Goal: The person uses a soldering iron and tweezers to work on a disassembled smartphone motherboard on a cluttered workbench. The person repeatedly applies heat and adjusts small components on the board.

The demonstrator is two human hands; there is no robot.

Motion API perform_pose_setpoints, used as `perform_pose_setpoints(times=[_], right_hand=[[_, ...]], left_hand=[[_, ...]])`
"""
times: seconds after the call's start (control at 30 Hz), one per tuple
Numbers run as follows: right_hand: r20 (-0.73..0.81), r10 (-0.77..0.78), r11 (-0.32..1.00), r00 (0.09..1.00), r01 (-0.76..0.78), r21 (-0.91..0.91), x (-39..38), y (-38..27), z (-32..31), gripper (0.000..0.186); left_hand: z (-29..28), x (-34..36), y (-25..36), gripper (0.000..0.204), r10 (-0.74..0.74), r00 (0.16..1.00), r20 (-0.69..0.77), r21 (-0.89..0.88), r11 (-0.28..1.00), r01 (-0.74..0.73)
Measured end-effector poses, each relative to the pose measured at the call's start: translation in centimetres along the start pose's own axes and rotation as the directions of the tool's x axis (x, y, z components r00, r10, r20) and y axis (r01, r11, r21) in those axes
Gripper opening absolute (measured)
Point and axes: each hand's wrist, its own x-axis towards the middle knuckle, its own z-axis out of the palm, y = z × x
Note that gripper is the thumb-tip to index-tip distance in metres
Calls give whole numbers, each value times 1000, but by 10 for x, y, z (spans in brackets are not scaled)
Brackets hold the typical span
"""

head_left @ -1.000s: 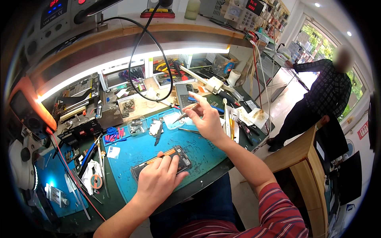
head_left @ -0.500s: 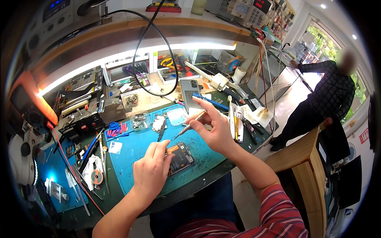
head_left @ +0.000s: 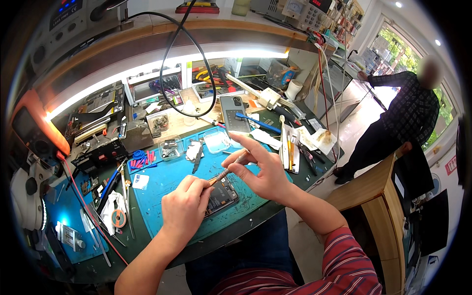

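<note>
An opened phone lies on the blue mat, its dark battery and inner parts showing. My left hand is closed at the phone's upper left edge. Its fingertips are pinched together, and what sits between them is hidden. Between thumb and fingers, my right hand grips a slim screwdriver. The screwdriver slants down to the left over the phone, its lower end meeting my left fingertips. Whether its tip touches the phone I cannot tell.
Behind the phone, a clear plastic box and another box of small parts stand on the mat. A grey phone lies farther back. Solder wire sits left. A person stands at the far right.
My right hand has come down and left, bringing the screwdriver's lower end to my left fingertips. My left hand has stayed at the phone's edge. The view has shifted slightly.
</note>
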Motion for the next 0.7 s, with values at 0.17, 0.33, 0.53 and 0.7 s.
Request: perform_pose_setpoints(times=[0.17,0.33,0.53,0.7], right_hand=[[79,-16,999,997,18,-27,-2,-7,-1,62],[130,-149,988,980,154,-29,-1,-8,1,62],[97,-102,989,990,112,-99,-10,-9,1,61],[83,-83,976,993,98,-193,-17,-6,-15,60]], left_hand=[[-2,1,2,10,7,1000,12,-3,1000,-7],[-1,0,2,11,18,999,27,33,999,-19],[-1,-2,2,16,43,997,58,36,998,-45],[-3,-3,6,28,40,997,67,40,998,-43]])
